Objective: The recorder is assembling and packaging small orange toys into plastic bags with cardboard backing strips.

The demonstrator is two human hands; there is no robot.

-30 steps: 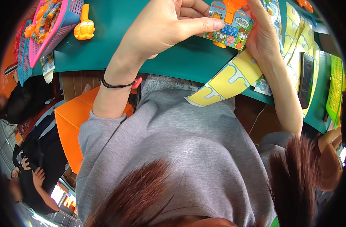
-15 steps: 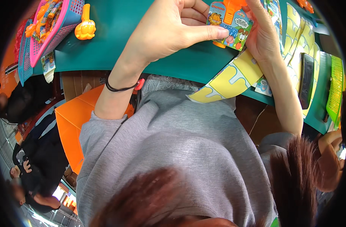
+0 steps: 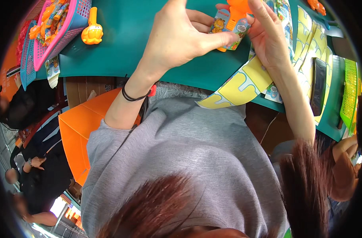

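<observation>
Both hands are at an orange plastic toy (image 3: 237, 14) carrying a colourful cartoon-printed card or sticker (image 3: 220, 23) over the far side of the table. My left hand (image 3: 179, 41) grips it from the left, its thumb pressed along the lower part of the print and the other fingers behind. My right hand (image 3: 270, 41) curls around the right side, thumb and fingers near the toy's upper edge; its hold is partly hidden. Below the right hand, a yellow sticker backing strip (image 3: 244, 85) with pale curved outlines hangs over the table edge.
On the green table (image 3: 125, 43) lies an orange cat-head toy with a handle (image 3: 92, 32). A pink-and-blue basket (image 3: 72, 29) holds similar small items. More yellow strips, a black phone (image 3: 318, 81) and a green basket (image 3: 348, 93) are at right. Other people sit or stand nearby.
The toy has shifted slightly left and tilted, so less of its print shows. My left hand has moved a little right, its thumb covering more of the print.
</observation>
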